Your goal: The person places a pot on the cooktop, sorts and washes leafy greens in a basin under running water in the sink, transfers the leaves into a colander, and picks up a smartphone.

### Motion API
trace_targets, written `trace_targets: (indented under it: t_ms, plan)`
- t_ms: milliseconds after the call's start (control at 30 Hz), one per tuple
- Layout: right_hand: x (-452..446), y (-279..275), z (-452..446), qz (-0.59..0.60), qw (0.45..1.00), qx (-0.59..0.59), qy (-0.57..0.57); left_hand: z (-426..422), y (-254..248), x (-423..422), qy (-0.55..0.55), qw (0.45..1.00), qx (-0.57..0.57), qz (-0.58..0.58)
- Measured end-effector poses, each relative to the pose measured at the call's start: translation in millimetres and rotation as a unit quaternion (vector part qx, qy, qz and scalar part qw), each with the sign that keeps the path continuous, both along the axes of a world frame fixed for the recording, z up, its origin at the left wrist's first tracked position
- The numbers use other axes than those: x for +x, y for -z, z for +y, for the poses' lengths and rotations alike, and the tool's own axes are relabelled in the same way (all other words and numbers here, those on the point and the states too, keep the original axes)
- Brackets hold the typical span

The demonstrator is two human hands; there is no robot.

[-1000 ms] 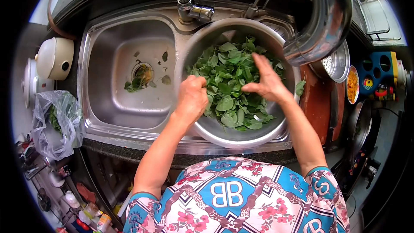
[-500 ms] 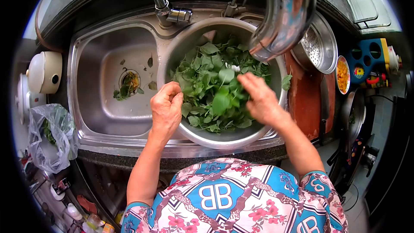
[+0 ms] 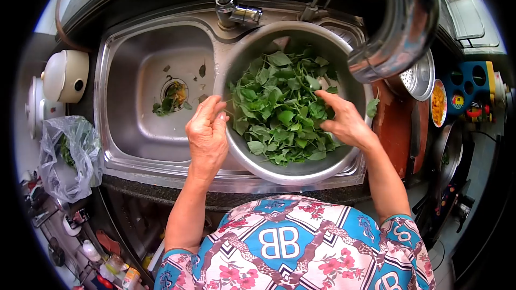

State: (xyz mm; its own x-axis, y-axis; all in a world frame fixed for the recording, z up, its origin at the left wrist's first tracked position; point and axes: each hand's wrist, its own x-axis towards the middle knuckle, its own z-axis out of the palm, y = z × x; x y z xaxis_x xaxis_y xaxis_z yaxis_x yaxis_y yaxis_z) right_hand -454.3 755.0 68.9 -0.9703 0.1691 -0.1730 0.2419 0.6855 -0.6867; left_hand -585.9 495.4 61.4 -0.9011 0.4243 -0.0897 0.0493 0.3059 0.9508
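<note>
A large round metal basin (image 3: 240,153) full of loose green leaves (image 3: 279,110) stands over the right side of the sink. My left hand (image 3: 208,137) is at the basin's left rim, fingers curled toward the thumb; whatever they hold, if anything, cannot be made out. Over the right side of the leaves, my right hand (image 3: 346,121) has its fingers and thumb apart, nothing gripped between them.
The left sink bowl (image 3: 123,113) has plant scraps (image 3: 174,96) around its drain. A shiny curved metal spout (image 3: 400,32) hangs over the basin's upper right. At right are a reddish cutting board (image 3: 388,129), a knife (image 3: 418,131) and a colander (image 3: 416,81).
The view has shifted, so the sink and basin appear farther right. My right hand has drawn back from the middle of the leaves toward the basin's right side, its fingers now spread.
</note>
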Motion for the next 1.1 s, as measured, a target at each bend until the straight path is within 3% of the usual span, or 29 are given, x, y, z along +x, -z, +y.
trace_targets:
  t_ms: [67,133,267,333,400,600,700,767,867,967,1000,1100]
  plan:
    - [1,-30,-3,0.001,0.992,-0.098,0.082,-2,2,-1,-0.021,1.0,0.017,-0.01]
    - [12,-28,16,0.085,0.992,0.062,0.073,-1,4,-1,-0.029,0.999,0.024,-0.003]
    - [33,-33,38,0.079,0.935,0.335,0.086,12,-4,-1,0.007,0.994,-0.01,0.112]
    - [39,-34,38,0.035,0.932,0.343,0.111,19,-3,-1,0.023,0.988,0.0,0.151]
    - [44,-26,41,-0.006,0.928,0.346,0.136,22,-1,-3,0.034,0.981,-0.025,0.19]
    - [48,-9,52,0.099,0.94,0.298,0.133,3,-1,-12,0.014,0.988,-0.033,0.149]
    - [28,-29,29,0.138,0.967,0.176,0.124,-7,-2,-17,-0.005,0.983,-0.06,0.174]
    - [7,-34,6,0.149,0.984,0.061,0.079,-8,-3,-17,-0.015,0.983,-0.072,0.168]
    - [-27,-34,-33,0.119,0.969,0.212,-0.046,-13,-2,-15,-0.013,0.972,-0.08,0.22]
    - [-56,-15,-72,0.215,0.97,0.067,-0.089,-17,19,-7,-0.007,0.958,-0.108,0.265]
    - [-68,-13,-84,0.213,0.968,0.05,-0.122,-14,24,-4,-0.017,0.965,-0.128,0.227]
    - [-86,11,-106,0.208,0.955,0.097,-0.187,-11,20,6,-0.032,0.98,-0.11,0.164]
